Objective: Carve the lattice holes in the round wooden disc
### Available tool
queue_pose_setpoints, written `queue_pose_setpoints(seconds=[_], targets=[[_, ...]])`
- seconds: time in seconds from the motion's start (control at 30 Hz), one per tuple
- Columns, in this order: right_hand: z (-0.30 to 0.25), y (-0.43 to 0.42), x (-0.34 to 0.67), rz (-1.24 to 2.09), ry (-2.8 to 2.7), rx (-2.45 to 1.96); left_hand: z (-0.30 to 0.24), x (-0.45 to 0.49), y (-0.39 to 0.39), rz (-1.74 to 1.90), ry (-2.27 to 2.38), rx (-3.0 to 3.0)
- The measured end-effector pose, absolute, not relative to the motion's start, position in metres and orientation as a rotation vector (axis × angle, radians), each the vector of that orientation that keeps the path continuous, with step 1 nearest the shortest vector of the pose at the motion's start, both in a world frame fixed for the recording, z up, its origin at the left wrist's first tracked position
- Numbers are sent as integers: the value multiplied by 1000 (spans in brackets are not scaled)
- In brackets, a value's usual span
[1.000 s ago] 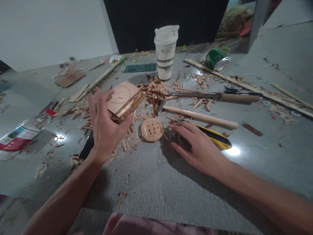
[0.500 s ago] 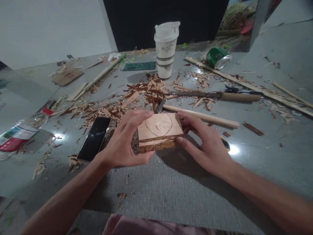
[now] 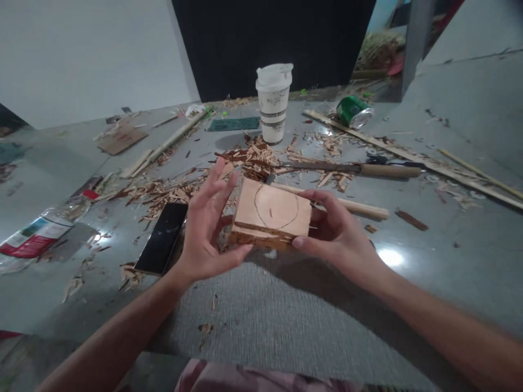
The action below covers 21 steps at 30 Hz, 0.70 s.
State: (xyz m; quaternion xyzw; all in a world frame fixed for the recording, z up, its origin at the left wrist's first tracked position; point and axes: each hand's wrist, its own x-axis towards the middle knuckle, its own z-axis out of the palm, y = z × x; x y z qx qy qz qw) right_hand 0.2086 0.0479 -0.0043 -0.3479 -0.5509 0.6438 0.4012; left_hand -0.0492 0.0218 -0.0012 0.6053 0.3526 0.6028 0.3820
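Observation:
A pale wooden block [image 3: 272,204] with rough brown sides is tilted above the grey mat. On its top face a pencilled circle has a short mark near its middle. My right hand [image 3: 341,228] grips the block's right end, thumb at the near lower corner and fingers at the far side. At the left end, my left hand [image 3: 204,231] has its upper fingers spread and raised off the wood. Its thumb tip touches or nearly touches the near left corner; a lower finger is partly hidden behind the block.
Beyond the block lie wood shavings [image 3: 257,155], a long wooden-handled tool [image 3: 388,171] and a tool with a pale round handle [image 3: 365,208]. A lidded paper cup [image 3: 273,109] stands behind. A phone [image 3: 161,239] and plastic bottle [image 3: 38,237] lie left, a green can [image 3: 353,111] far right.
My left fingers have lifted from the block's far left edge and spread apart. The block has turned and tilted in my right hand, its left end higher. The camera view has shifted slightly.

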Motion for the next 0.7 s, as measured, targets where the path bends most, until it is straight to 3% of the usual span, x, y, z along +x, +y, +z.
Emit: queue_pose_setpoints(seconds=[0.17, 0.33, 0.57, 0.7], targets=[[-10, 41, 204, 1550, -1388, -965, 5, -33, 15, 1487, 831, 1140], [-9, 32, 204, 1536, -1753, -1030, -4, -22, 10, 1459, 916, 874], [-6, 26, 203, 1480, -1970, -1007, -9, -18, 2, 1197, 1032, 982], [-1, 27, 205, 1332, -2122, -946, -5, -18, 2, 1255, 988, 899]])
